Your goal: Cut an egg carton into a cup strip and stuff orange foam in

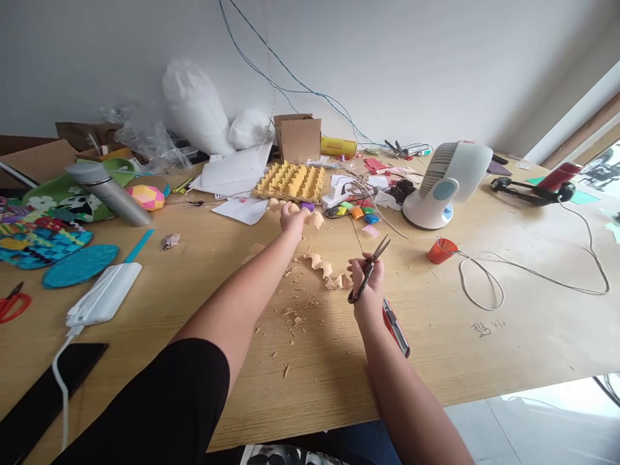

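— Left hand (293,216)?
— Stretched far forward, fingers curled round a carton piece (314,219), just short of the yellow tray (290,182).
— Right hand (369,289)?
— Closer to the body, closed through the loops of the scissors (369,270). Blades a little apart, tips up and to the right, toward the fan (445,184).
— Strip (329,272)?
— Flat on the table (508,323), just left of the right hand; touching or barely apart, hard to tell. Long axis from upper left down to lower right, ending at the right fingers. Well apart from the left hand.
— Nearer hand, then?
— The right, by far. Blades aimed away from the strip, not at it.
— Anything else close by?
— Scraps (290,313) just below the strip, red cutter (396,326) beside the right wrist.
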Demonstrator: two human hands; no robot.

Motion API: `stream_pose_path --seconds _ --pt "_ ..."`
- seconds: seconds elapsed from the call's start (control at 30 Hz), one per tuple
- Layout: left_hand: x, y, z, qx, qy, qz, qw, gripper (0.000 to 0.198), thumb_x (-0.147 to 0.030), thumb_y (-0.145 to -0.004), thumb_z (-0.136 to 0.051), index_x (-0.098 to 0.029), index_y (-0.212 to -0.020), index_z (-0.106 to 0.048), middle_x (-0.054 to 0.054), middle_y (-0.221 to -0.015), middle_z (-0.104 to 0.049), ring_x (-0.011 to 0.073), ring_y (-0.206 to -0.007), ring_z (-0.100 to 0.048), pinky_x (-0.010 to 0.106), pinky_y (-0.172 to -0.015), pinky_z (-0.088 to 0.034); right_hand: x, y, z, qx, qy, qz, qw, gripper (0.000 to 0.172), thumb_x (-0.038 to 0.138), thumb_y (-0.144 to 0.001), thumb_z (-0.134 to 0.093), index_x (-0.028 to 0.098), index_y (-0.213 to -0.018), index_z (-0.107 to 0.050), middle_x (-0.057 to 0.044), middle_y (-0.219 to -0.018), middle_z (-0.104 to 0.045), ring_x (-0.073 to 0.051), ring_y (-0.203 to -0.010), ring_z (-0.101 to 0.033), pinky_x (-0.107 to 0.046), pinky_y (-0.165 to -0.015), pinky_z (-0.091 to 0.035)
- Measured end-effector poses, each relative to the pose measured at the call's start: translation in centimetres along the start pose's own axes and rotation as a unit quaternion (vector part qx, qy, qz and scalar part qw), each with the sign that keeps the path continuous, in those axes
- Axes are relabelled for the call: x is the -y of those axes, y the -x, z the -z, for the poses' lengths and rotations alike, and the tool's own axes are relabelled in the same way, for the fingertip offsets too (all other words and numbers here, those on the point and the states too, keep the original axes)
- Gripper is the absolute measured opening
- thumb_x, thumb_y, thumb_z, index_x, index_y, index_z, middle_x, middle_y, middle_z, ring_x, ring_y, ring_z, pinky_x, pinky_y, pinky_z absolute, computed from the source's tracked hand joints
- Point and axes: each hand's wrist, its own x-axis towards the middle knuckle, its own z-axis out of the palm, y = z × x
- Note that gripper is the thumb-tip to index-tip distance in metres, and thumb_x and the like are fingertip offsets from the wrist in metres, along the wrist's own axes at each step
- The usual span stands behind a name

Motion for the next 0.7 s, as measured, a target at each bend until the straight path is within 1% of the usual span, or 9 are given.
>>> stream_pose_path --seconds 0.1,0.2,0.3,0.43,0.47,0.53,0.6,0.63,0.7 --pt "1.0 -1.5 -0.3 -0.046 -0.017 0.049 0.998 0.053 -0.031 -0.1 -0.065 -0.02 -0.147 -0.043 0.016 -0.154 -0.054 0.0269 -0.134 -0.054 0.038 -0.106 -0.045 -0.1 0.0 0.0 0.004 0.012 0.002 1.0 0.038 0.047 -0.09 -0.067 0.03 -0.118 -0.049 0.001 -0.097 -0.062 -0.018 -0.087 -0.065 -0.032 -0.079 -0.052" --pt "2.2 -2.5 0.1 -0.057 -0.055 0.072 0.994 0.047 -0.034 -0.094 -0.074 -0.017 -0.133 -0.053 0.018 -0.152 -0.052 0.0309 -0.137 -0.049 0.043 -0.109 -0.041 -0.1 0.2 -0.1 0.009 0.009 0.0 1.0 0.037 0.047 -0.091 -0.067 0.03 -0.118 -0.049 0.0 -0.098 -0.063 -0.018 -0.088 -0.065 -0.034 -0.081 -0.053" --pt "3.2 -3.3 1.2 -0.057 -0.098 0.069 0.991 0.048 -0.039 -0.091 -0.077 -0.015 -0.126 -0.055 0.021 -0.156 -0.045 0.0352 -0.145 -0.039 0.044 -0.111 -0.038 0.1 0.3 -0.2 0.014 0.01 -0.005 1.0 0.038 0.045 -0.09 -0.069 0.029 -0.118 -0.05 0.0 -0.099 -0.063 -0.018 -0.089 -0.065 -0.035 -0.084 -0.053" --pt "4.1 -3.4 2.8 -0.037 -0.142 0.041 0.988 0.053 -0.035 -0.085 -0.081 -0.016 -0.126 -0.054 0.022 -0.149 -0.051 0.0378 -0.141 -0.047 0.046 -0.112 -0.04 0.2 0.3 -0.1 0.014 0.016 -0.009 1.0 0.037 0.044 -0.09 -0.07 0.029 -0.119 -0.052 -0.001 -0.099 -0.064 -0.019 -0.089 -0.065 -0.035 -0.083 -0.054" --pt "4.3 -3.1 3.0 -0.029 -0.15 0.029 0.988 0.052 -0.033 -0.085 -0.081 -0.016 -0.126 -0.055 0.022 -0.146 -0.054 0.0384 -0.139 -0.05 0.047 -0.112 -0.041 0.1 0.2 0.0 0.012 0.015 -0.009 1.0 0.037 0.044 -0.091 -0.07 0.029 -0.119 -0.052 -0.001 -0.099 -0.064 -0.019 -0.089 -0.065 -0.035 -0.083 -0.054" --pt "4.8 -1.9 3.5 -0.003 -0.161 -0.001 0.987 0.041 -0.031 -0.087 -0.077 -0.018 -0.122 -0.059 0.02 -0.14 -0.061 0.0376 -0.134 -0.056 0.047 -0.109 -0.045 0.0 0.0 0.1 0.006 0.015 -0.007 1.0 0.037 0.043 -0.09 -0.071 0.029 -0.119 -0.052 -0.001 -0.1 -0.065 -0.019 -0.089 -0.066 -0.035 -0.083 -0.053" --pt "5.4 -0.3 3.7 0.045 -0.167 -0.038 0.984 0.027 -0.029 -0.092 -0.069 -0.02 -0.117 -0.065 0.017 -0.134 -0.067 0.0349 -0.128 -0.062 0.046 -0.107 -0.048 -0.1 -0.1 0.2 0.0 0.013 -0.002 1.0 0.036 0.043 -0.09 -0.071 0.028 -0.119 -0.053 0.0 -0.1 -0.066 -0.019 -0.09 -0.067 -0.036 -0.084 -0.053" --pt "5.8 0.6 3.7 0.076 -0.169 -0.06 0.981 0.024 -0.028 -0.094 -0.065 -0.021 -0.117 -0.068 0.015 -0.134 -0.069 0.0334 -0.128 -0.063 0.045 -0.109 -0.048 0.0 -0.2 0.3 -0.003 0.009 0.002 1.0 0.035 0.042 -0.091 -0.071 0.029 -0.118 -0.053 0.0 -0.1 -0.066 -0.019 -0.09 -0.067 -0.035 -0.084 -0.052" --pt "6.3 2.0 3.7 0.131 -0.177 -0.1 0.97 0.029 -0.028 -0.095 -0.062 -0.023 -0.122 -0.071 0.012 -0.143 -0.069 0.0317 -0.138 -0.059 0.044 -0.117 -0.043 0.3 -0.3 0.4 -0.012 -0.006 0.01 1.0 0.033 0.04 -0.092 -0.07 0.029 -0.118 -0.054 0.0 -0.101 -0.068 -0.019 -0.09 -0.068 -0.035 -0.083 -0.052"
